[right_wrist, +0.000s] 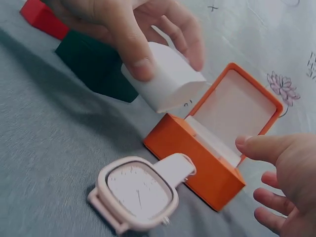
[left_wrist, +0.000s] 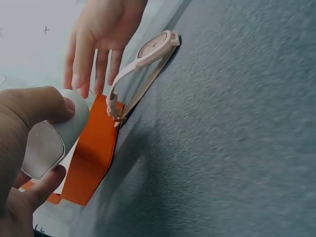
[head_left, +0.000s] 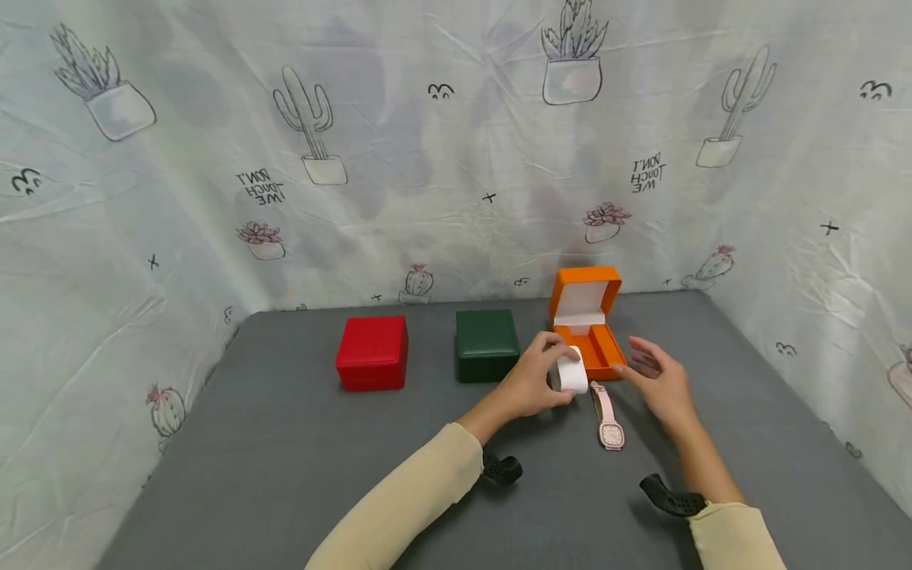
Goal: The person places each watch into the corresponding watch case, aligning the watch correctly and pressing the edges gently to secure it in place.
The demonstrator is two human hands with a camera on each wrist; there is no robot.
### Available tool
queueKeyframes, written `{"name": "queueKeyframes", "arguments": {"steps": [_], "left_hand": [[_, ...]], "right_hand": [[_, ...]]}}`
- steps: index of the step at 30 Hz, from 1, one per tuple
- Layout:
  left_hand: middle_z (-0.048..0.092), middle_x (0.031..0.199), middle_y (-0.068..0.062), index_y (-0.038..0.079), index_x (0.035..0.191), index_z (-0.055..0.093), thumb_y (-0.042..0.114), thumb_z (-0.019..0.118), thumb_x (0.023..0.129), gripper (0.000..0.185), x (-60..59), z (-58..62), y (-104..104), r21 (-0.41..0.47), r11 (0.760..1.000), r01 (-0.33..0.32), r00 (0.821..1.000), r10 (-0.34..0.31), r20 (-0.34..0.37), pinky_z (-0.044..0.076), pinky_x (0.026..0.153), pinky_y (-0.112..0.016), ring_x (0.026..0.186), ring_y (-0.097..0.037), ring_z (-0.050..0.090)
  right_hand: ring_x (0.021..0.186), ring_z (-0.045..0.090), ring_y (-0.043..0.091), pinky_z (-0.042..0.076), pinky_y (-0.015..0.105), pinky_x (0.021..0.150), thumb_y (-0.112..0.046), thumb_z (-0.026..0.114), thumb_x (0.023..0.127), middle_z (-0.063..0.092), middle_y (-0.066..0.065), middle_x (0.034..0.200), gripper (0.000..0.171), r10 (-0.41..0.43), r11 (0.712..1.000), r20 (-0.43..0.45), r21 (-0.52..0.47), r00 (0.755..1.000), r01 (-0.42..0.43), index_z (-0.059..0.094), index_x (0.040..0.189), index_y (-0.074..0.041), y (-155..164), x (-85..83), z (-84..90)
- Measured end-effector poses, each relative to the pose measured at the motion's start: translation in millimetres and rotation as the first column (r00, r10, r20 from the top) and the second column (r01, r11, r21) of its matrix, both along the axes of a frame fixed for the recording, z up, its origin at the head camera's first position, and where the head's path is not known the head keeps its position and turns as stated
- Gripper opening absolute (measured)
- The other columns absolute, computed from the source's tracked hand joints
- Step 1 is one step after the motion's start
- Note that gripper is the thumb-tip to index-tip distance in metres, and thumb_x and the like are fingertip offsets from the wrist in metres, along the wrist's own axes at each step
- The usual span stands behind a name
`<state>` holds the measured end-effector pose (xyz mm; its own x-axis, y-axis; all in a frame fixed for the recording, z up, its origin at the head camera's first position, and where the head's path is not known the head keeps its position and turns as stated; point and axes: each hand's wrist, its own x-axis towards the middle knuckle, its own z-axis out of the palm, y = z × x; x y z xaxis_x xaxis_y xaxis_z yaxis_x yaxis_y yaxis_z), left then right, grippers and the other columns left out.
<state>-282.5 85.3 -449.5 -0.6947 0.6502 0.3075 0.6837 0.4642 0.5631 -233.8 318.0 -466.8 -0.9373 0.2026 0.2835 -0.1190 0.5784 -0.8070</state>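
Note:
My left hand [head_left: 527, 384] pinches a white watch cushion [head_left: 573, 375] between thumb and fingers, raised just in front of an open orange watch box [head_left: 587, 275]. In the right wrist view the cushion [right_wrist: 165, 81] is tilted above the front left corner of the box [right_wrist: 192, 165]. A pale pink wristwatch [head_left: 610, 435] lies on the table in front of the box, its strap closed in a loop. My right hand [head_left: 661, 386] holds nothing; its fingers are relaxed beside the box's right front corner, thumb towards the rim. Whether the thumb touches the box I cannot tell.
A closed dark green box [head_left: 488, 346] stands left of the orange one, close to my left hand. Farther left is a closed red box [head_left: 371, 353]. A grey table surface [head_left: 299, 467] lies beneath, with a cactus-print curtain [head_left: 399, 158] behind it.

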Motion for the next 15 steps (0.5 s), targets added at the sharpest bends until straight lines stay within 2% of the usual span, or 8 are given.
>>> {"name": "queueKeyframes", "arguments": {"steps": [2, 5, 7, 9, 12, 15], "left_hand": [[0.039, 0.135, -0.002, 0.022, 0.119, 0.058, 0.025, 0.079, 0.081, 0.043, 2.5, -1.2, -3.2, 0.012, 1.0, 0.003, 1.0, -0.003, 0.004, 0.049, 0.097, -0.023, 0.115, -0.016, 0.049], [0.04, 0.135, -0.002, 0.022, 0.118, 0.058, 0.025, 0.079, 0.081, 0.043, 6.2, -2.8, -7.7, 0.016, 1.0, 0.009, 1.0, -0.009, 0.002, 0.048, 0.098, -0.023, 0.116, -0.016, 0.049], [0.04, 0.135, -0.002, 0.022, 0.118, 0.058, 0.025, 0.079, 0.08, 0.043, 8.6, -3.4, -10.1, 0.018, 1.0, 0.013, 1.0, -0.013, 0.006, 0.048, 0.098, -0.024, 0.116, -0.016, 0.049], [0.04, 0.136, -0.001, 0.023, 0.118, 0.058, 0.026, 0.079, 0.081, 0.043, 10.7, -3.9, -12.0, 0.018, 1.0, 0.019, 1.0, -0.019, 0.011, 0.048, 0.099, -0.026, 0.117, -0.016, 0.049], [0.04, 0.136, -0.001, 0.023, 0.118, 0.058, 0.026, 0.079, 0.081, 0.043, 13.8, -5.1, -14.8, 0.026, 0.999, 0.03, 0.999, -0.03, 0.016, 0.048, 0.099, -0.027, 0.117, -0.016, 0.048], [0.041, 0.134, -0.001, 0.023, 0.118, 0.058, 0.025, 0.079, 0.08, 0.043, 16.1, -7.6, -18.1, 0.052, 0.998, 0.044, 0.999, -0.045, 0.01, 0.048, 0.098, -0.025, 0.116, -0.016, 0.049]], "right_hand": [[0.117, 0.056, 0.035, 0.045, 0.003, 0.084, -0.029, 0.07, 0.089, 0.054, 0.021, 0.138, 0.057, 0.0, 1.0, -0.012, 0.026, 1.0, 0.0, 0.051, 0.138, -0.007, 0.3, 5.6, 2.6], [0.115, 0.057, 0.035, 0.047, 0.004, 0.084, -0.03, 0.072, 0.088, 0.056, 0.019, 0.136, 0.059, 0.041, 0.997, -0.004, 0.069, 0.999, -0.041, 0.052, 0.138, -0.007, 0.4, 13.7, 5.2], [0.115, 0.058, 0.035, 0.052, 0.013, 0.087, -0.029, 0.073, 0.087, 0.057, 0.019, 0.135, 0.06, 0.089, 0.991, 0.02, 0.103, 0.996, -0.091, 0.051, 0.138, -0.007, 0.7, 18.7, 5.9], [0.115, 0.058, 0.036, 0.054, 0.027, 0.091, -0.028, 0.073, 0.086, 0.057, 0.019, 0.135, 0.062, 0.148, 0.98, 0.052, 0.129, 0.988, -0.154, 0.05, 0.139, -0.007, 1.4, 23.5, 6.0], [0.115, 0.059, 0.037, 0.05, 0.047, 0.095, -0.025, 0.076, 0.084, 0.059, 0.02, 0.132, 0.064, 0.226, 0.957, 0.092, 0.167, 0.97, -0.238, 0.05, 0.139, -0.005, 2.0, 30.1, 5.0], [0.11, 0.062, 0.036, 0.051, 0.046, 0.094, -0.026, 0.079, 0.081, 0.062, 0.018, 0.128, 0.064, 0.258, 0.936, 0.119, 0.215, 0.959, -0.279, 0.053, 0.136, -0.005, 2.2, 35.7, 3.3]]}}
